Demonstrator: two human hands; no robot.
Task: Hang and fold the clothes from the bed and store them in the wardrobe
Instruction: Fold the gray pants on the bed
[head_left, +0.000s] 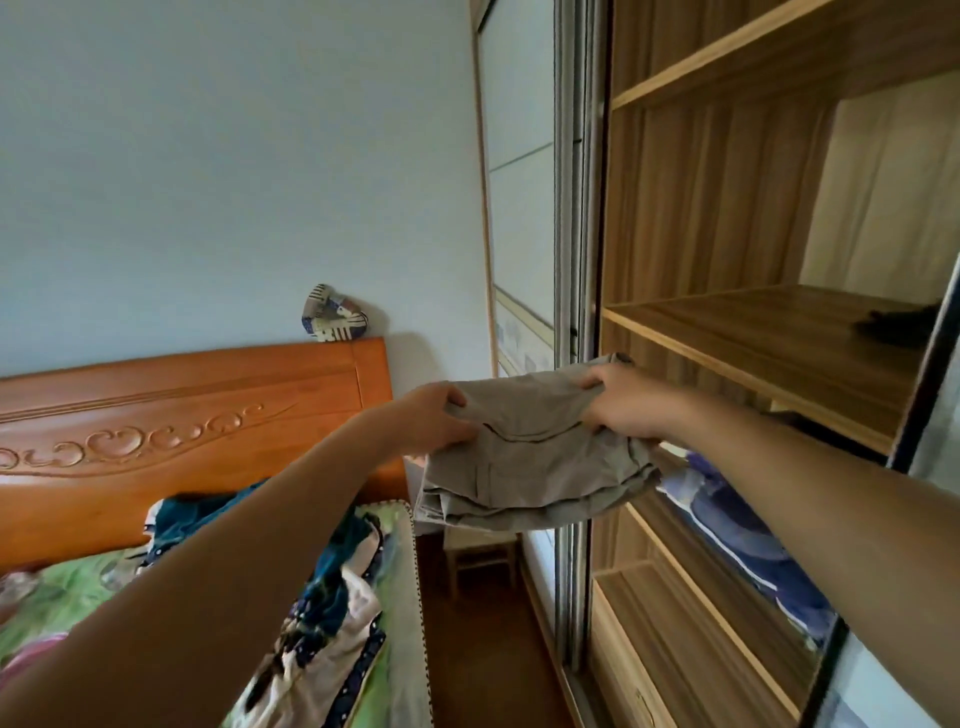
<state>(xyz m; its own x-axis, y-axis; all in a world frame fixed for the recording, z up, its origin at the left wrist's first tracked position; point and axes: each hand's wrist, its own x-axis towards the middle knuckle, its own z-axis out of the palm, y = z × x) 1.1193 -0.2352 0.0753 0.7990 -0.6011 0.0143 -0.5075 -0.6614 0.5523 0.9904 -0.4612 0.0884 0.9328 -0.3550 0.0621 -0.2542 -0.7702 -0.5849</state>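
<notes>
Head view: both arms reach out, holding a folded beige garment (530, 457) in the air between the bed (78, 587) and the open wardrobe (701, 208). left hand (436, 418) pinches the garment's left edge, thumb on top and fingers curled under. right hand (631, 402) grips the upper right corner, fingers closed round bunched cloth. A hand on each side likely keeps the fold flat so the layers don't spill, though the lower layers sag a bit. The garment sits just in front of the wardrobe's left frame, below the edge of the wide wooden shelf (779, 332) and touching no shelf, so I judge it's being carried in for storing. That shelf is mostly bare, with a dark item (893, 325) at the far right, too blurred to name. Blue patterned fabric (753, 535) lies in the compartment below, under the right forearm. The sliding door (519, 208) is pushed left, giving access. More clothes (332, 597) are heaped unfolded on the green bedding, so plenty of the task is left. A small patchwork item (335, 314) rests on top of the carved headboard (182, 415), against the wall. A wooden stool (480, 556) stands on the floor between bed and wardrobe. No brand, label or readable writing on anything; a small mark low on the wardrobe front is too tiny to read
</notes>
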